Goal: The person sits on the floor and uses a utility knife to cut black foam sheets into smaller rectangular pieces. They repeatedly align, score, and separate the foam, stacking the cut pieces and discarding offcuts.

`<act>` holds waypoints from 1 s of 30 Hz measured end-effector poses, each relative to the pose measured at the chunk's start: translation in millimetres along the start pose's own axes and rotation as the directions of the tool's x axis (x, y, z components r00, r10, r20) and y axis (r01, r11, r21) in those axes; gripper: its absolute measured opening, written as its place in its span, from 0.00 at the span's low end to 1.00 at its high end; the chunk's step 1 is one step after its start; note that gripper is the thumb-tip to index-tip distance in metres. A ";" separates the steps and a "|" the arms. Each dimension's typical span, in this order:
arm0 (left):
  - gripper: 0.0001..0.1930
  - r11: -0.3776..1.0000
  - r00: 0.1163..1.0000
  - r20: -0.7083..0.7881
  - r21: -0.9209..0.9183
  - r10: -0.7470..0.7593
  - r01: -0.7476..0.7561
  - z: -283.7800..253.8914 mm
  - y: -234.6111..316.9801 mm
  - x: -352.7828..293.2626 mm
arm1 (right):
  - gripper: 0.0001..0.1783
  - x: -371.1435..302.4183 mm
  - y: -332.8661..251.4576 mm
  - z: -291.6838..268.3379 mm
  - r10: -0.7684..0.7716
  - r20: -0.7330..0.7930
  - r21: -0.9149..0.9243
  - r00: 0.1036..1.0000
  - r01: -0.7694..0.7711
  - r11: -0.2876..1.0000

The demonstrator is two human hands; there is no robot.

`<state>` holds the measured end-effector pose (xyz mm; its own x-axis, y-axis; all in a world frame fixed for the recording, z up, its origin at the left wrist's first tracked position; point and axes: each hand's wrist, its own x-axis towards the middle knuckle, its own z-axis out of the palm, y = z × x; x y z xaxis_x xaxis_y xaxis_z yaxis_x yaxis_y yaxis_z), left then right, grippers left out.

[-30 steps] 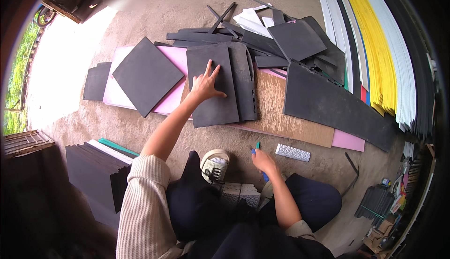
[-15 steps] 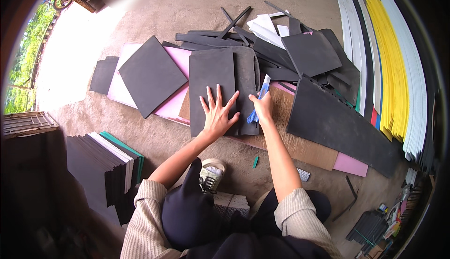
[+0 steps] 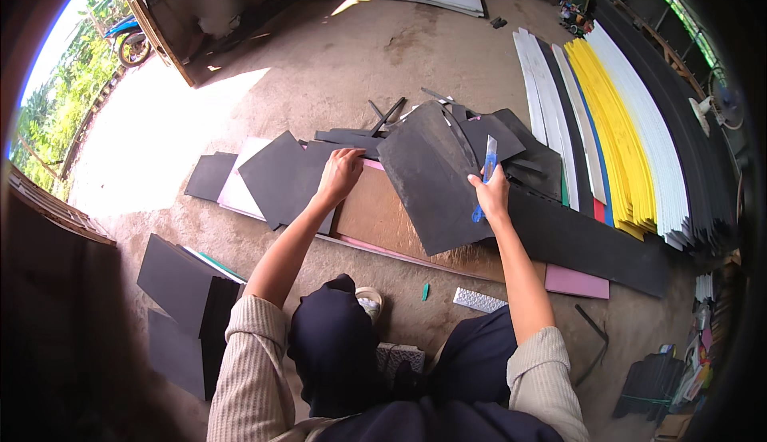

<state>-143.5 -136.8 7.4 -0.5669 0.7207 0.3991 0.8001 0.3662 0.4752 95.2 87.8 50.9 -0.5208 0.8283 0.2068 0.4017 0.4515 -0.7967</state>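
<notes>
My right grip point(image 3: 493, 193) was closed around a blue cutter point(image 3: 490, 149), which pointed up at the edge of a tilted black sheet point(image 3: 423, 186). My left grip point(image 3: 342, 172) was curled at the edge of a second sheet point(image 3: 310, 169); I could not tell whether it pinched it. A brown board point(image 3: 375, 214) and a pink sheet point(image 3: 577, 280) lay on the concrete floor point(image 3: 319, 74). Yellow strips point(image 3: 615, 138) lay to my right, near a fan point(image 3: 723, 102); a motorbike point(image 3: 132, 42) stood far left.
</notes>
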 end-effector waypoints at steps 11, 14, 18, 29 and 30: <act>0.18 0.962 0.974 -0.085 -0.159 0.212 -0.224 -44.7 134.8 38.9 | 0.19 -61.2 0.5 -70.9 -0.061 -0.051 0.485 0.997 0.078 0.871; 0.22 0.957 0.978 -0.082 -0.204 0.193 -0.206 -44.9 130.3 36.3 | 0.19 -64.0 2.1 -67.3 -0.044 -0.008 0.490 0.999 0.043 0.870; 0.24 0.953 0.977 -0.016 -0.219 0.211 -0.209 -43.6 120.3 34.8 | 0.17 -54.1 14.2 -53.6 -0.074 -0.075 0.113 0.994 0.082 0.990; 0.21 0.909 0.958 0.101 0.303 0.268 -0.286 -16.8 147.6 12.7 | 0.20 -68.1 -5.5 -67.9 0.234 0.473 0.729 0.850 -0.526 0.439; 0.21 0.909 0.958 0.095 0.302 0.270 -0.286 -14.6 147.2 14.1 | 0.20 -67.6 -4.9 -69.2 0.223 0.485 0.738 0.846 -0.532 0.415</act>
<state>-36.6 -81.3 94.4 -0.3084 0.8453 0.4362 0.9491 0.3044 0.0810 180.6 52.5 80.1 -0.7159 0.6404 -0.2781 -0.1123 -0.4987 -0.8595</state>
